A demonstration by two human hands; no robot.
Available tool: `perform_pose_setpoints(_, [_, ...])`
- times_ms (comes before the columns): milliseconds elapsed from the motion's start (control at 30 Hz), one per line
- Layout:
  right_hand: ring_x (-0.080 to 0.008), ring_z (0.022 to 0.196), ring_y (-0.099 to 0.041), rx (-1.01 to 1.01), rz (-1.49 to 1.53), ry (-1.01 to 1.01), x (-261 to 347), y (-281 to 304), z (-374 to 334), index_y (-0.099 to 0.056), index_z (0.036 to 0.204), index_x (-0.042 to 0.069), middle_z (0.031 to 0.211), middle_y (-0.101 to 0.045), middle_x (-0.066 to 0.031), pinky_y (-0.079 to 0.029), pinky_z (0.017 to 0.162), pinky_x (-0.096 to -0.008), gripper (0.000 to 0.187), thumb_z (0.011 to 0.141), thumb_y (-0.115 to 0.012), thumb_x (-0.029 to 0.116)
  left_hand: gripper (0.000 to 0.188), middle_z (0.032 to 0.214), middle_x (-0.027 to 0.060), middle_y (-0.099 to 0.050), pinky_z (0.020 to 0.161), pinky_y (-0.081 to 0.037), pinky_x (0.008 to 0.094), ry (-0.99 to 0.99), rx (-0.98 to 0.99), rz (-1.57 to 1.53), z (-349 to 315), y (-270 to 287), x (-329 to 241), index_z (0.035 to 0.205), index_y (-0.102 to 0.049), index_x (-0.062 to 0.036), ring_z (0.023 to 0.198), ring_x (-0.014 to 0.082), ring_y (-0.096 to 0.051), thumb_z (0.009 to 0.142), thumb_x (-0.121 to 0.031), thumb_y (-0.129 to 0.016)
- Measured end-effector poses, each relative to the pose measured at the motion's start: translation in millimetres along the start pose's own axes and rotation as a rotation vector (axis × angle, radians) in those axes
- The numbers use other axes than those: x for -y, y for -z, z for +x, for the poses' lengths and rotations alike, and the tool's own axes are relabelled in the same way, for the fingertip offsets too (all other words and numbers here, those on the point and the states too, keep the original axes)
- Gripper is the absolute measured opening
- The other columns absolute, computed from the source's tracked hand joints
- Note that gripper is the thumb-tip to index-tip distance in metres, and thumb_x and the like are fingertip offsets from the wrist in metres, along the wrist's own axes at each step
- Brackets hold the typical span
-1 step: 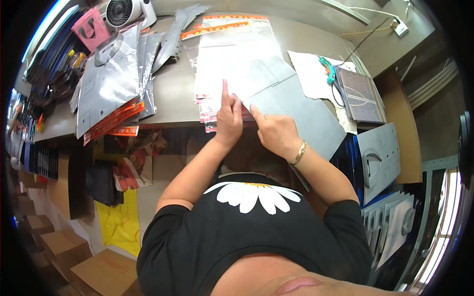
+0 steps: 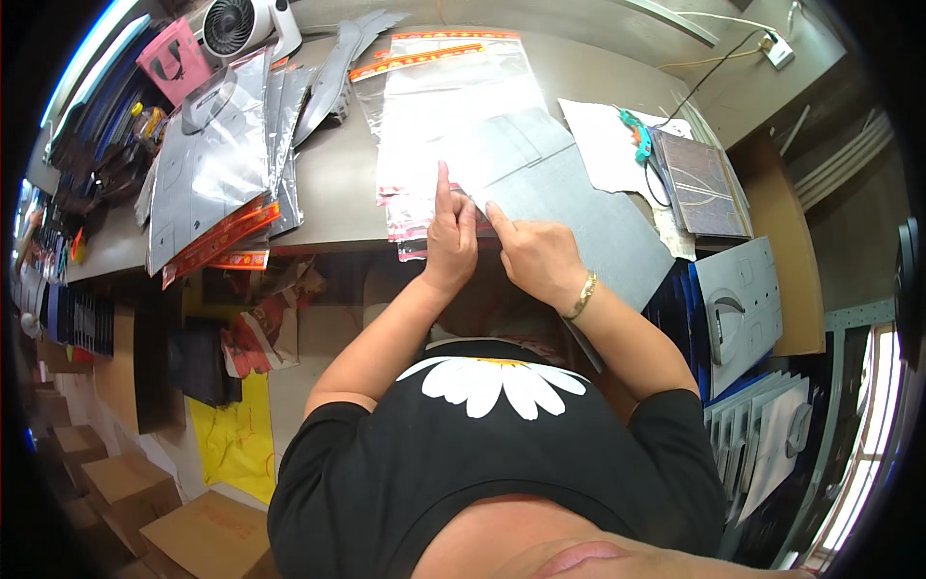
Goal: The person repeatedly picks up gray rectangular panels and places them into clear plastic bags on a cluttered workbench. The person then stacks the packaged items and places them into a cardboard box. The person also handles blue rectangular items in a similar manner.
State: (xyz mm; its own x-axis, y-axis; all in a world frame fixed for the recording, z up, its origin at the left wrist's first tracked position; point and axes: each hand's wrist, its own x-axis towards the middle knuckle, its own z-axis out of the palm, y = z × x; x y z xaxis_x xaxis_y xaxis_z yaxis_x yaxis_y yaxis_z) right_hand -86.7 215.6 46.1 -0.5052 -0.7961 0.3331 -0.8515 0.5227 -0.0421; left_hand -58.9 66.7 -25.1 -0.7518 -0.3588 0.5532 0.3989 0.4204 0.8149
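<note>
A large grey sheet [image 2: 608,227] with fold lines lies slantwise on the right part of a stack of clear plastic bags [image 2: 463,77] with orange-red strips. My right hand [image 2: 540,256] is closed at the sheet's near left edge, its index finger stretched along the top. Beside it, my left hand [image 2: 450,241] is at the bags' near edge, index finger pointing away from me and the other fingers curled in. That hand seems to pinch the near edge of a bag, though its fingertips are partly hidden. Whether the sheet's far end is inside a bag I cannot tell.
Bagged grey sheets [image 2: 212,145] are piled on the left of the table, near a white fan [image 2: 231,24] and a pink bag [image 2: 176,60]. At the right are a teal hot glue gun [image 2: 637,140] and brown panels [image 2: 709,188]. Cardboard boxes [image 2: 207,531] stand lower left.
</note>
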Motion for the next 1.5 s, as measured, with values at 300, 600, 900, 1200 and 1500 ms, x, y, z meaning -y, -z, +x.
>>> perform_pose_setpoints(300, [-0.0271,0.077,-0.064,0.03,0.136,-0.096,9,-8,29,-0.06,0.115,0.004,0.084,-0.064,-0.0118,-0.051,0.065,-0.0376,0.04,0.08,-0.062,0.024,0.045,0.118,0.0179,-0.054,0.087,-0.051,0.0445,0.687,-0.211,-0.712,83,-1,45,0.134,-0.034,0.0005,0.102,0.0297,-0.058,0.093,-0.012,-0.048])
perform_pose_setpoints(600, [-0.0269,0.101,-0.061,-0.151,1.214,-0.95,-163,33,57,-0.052,0.122,-0.006,0.115,-0.056,-0.0248,-0.051,0.078,-0.0382,0.067,0.086,-0.058,0.05,0.034,0.121,0.017,-0.057,0.094,-0.048,0.0433,0.773,0.232,-0.808,139,101,75,0.126,-0.047,0.0029,0.107,0.0276,-0.059,0.096,-0.012,-0.041])
perform_pose_setpoints(900, [-0.0152,0.064,-0.062,-0.356,1.63,-0.799,-159,-69,24,-0.063,0.093,-0.005,0.081,-0.066,-0.0101,-0.052,0.058,-0.0278,0.027,0.095,-0.052,0.02,0.038,0.115,0.0158,-0.06,0.089,-0.05,0.0392,0.926,0.174,-0.493,93,96,73,0.125,-0.049,0.0025,0.101,0.0256,-0.061,0.097,-0.023,-0.045])
perform_pose_setpoints(1200, [-0.0066,0.054,-0.051,-0.318,1.423,-0.947,-134,-48,4,-0.062,0.088,0.002,0.069,-0.059,-0.0005,-0.041,0.046,-0.02,0.028,0.095,-0.053,0.027,0.043,0.122,0.0158,-0.056,0.092,-0.048,0.041,1.019,0.135,-0.706,80,121,107,0.13,-0.043,0.0037,0.105,0.0265,-0.058,0.097,-0.024,-0.044])
perform_pose_setpoints(1500, [-0.0071,0.058,-0.052,-0.365,1.541,-0.631,-160,-59,28,-0.061,0.088,0.001,0.071,-0.059,-0.0012,-0.043,0.054,-0.0221,0.026,0.095,-0.053,0.024,0.041,0.118,0.0186,-0.058,0.089,-0.05,0.0404,0.95,0.11,-0.582,95,102,68,0.126,-0.046,0.0047,0.101,0.0277,-0.061,0.098,-0.025,-0.043])
